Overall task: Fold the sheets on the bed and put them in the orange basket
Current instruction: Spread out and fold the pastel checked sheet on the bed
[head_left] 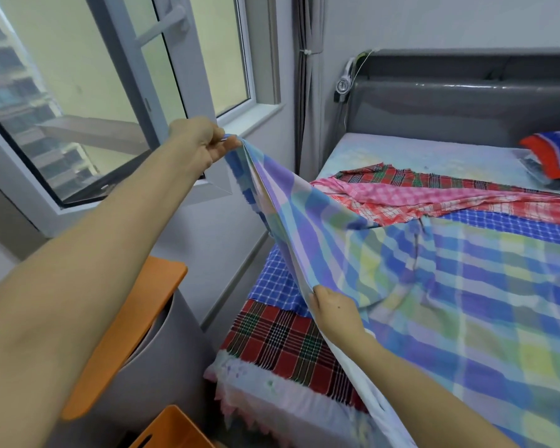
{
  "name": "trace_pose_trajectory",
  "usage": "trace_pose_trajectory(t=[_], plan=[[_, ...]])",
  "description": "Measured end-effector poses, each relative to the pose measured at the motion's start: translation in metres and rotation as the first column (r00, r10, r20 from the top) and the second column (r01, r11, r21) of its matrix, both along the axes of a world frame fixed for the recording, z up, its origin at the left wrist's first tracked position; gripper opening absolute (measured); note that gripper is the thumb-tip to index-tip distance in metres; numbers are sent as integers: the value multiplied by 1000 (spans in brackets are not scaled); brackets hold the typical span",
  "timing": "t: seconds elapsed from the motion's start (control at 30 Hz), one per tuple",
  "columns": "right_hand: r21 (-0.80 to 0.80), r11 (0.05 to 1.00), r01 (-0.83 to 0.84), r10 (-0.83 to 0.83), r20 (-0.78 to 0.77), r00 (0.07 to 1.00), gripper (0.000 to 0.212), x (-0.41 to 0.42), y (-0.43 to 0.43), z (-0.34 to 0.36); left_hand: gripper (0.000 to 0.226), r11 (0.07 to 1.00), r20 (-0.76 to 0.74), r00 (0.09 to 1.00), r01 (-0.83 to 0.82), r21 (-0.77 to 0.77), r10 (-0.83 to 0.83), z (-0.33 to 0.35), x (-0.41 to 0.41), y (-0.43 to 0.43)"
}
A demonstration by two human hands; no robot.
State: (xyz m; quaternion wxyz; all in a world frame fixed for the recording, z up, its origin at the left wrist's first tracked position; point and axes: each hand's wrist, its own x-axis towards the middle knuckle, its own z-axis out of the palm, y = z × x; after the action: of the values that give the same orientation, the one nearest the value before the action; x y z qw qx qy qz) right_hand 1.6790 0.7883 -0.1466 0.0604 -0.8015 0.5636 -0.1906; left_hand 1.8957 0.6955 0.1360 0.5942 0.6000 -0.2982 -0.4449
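A pastel blue, purple and green checked sheet [466,286] covers most of the bed. My left hand [202,145] pinches one corner of it and holds it up high toward the window. My right hand [335,313] grips the sheet's edge lower down, near the bed's side. Under it lie a blue checked sheet [272,286], a red and green tartan sheet [282,337] and a pink and red checked sheet [401,195]. A corner of the orange basket [172,428] shows at the bottom edge, on the floor beside the bed.
A grey round bin with an orange lid [133,331] stands between me and the bed. An open window [78,124] is at left, a grey headboard [466,101] behind. A red and blue packet [553,153] lies near the headboard.
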Motion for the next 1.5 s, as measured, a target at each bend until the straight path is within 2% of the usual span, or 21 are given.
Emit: trace_pose_trajectory(t=[0.13, 0.2, 0.33, 0.43, 0.5, 0.57, 0.6, 0.7, 0.77, 0.8, 0.87, 0.9, 0.93, 1.0, 1.03, 1.1, 1.17, 1.27, 1.33, 1.4, 1.5], plan=[[72, 995, 64, -62, -40, 997, 36, 14, 12, 5, 10, 1000, -9, 1000, 2, -7, -2, 1, 2, 1], [87, 985, 150, -143, -82, 986, 52, 22, 12, 3, 11, 1000, -19, 1000, 3, -20, -4, 1, 5, 0], [-52, 973, 223, -225, -25, 974, 77, 22, 9, -5, 13, 999, -5, 1000, -29, -19, 29, -7, 29, -9], [-63, 983, 175, -176, -23, 984, 77, 18, 14, -5, 17, 988, 108, 983, -146, -40, 150, -30, 64, -19], [-4, 989, 148, -147, -111, 983, 68, 26, 21, 7, 19, 970, 313, 920, -240, -26, 236, -57, 94, -26], [57, 993, 108, -99, -137, 986, 33, 39, 19, 9, 11, 968, 567, 806, -245, 59, 170, -85, 118, -24], [107, 991, 85, -72, -124, 990, 17, 44, 17, 9, 7, 959, 723, 687, -247, 139, 72, -100, 126, -19], [194, 980, 42, -23, -97, 995, 20, 66, 11, 13, 37, 949, 947, 270, -210, 234, -174, -143, 118, 10], [233, 972, 16, 8, -102, 995, 24, 78, 7, 12, 53, 956, 955, 128, 164, 245, -267, -177, 84, 43], [261, 965, 12, 22, -126, 992, 26, 83, 4, 13, 56, 882, 944, 67, 382, 276, -324, -198, 64, 61], [326, 945, 5, 53, -168, 984, 31, 92, 0, 14, 67, 722, 912, -28, 601, 343, -410, -245, 34, 90], [353, 936, -5, 68, -165, 984, 29, 95, 0, 15, 70, 698, 889, 17, 625, 348, -458, -265, 24, 100], [382, 924, -5, 66, -146, 987, 21, 98, 0, 15, 68, 719, 859, 119, 610, 333, -498, -280, 17, 106], [401, 916, 20, 22, -101, 995, 17, 98, 1, 10, 45, 823, 812, 354, 512, 247, -464, -298, 8, 107], [387, 921, 41, -10, -81, 997, 23, 94, 4, 6, 30, 845, 798, 419, 497, 197, -432, -302, 4, 104], [377, 924, 70, -75, 1, 997, 28, 85, 10, -4, 10, 840, 790, 458, 527, 129, -408, -304, 2, 94], [353, 932, 81, -113, 72, 991, 27, 72, 18, -15, 15, 791, 791, 421, 598, 126, -444, -302, 3, 87], [323, 936, 137, -154, 25, 988, 21, 55, 31, -36, 22, 697, 864, 221, 692, 188, -452, -294, 10, 79], [321, 934, 156, -177, 35, 984, 10, 45, 36, -50, 25, 680, 914, 153, 715, 161, -376, -286, 14, 71], [324, 929, 178, -205, 51, 977, 14, 35, 37, -62, 20, 650, 951, 96, 750, 125, -294, -274, 18, 63], [332, 917, 221, -215, -54, 975, 15, 11, 35, -77, 19, 633, 990, -24, 766, 107, -138, -252, 30, 50]])
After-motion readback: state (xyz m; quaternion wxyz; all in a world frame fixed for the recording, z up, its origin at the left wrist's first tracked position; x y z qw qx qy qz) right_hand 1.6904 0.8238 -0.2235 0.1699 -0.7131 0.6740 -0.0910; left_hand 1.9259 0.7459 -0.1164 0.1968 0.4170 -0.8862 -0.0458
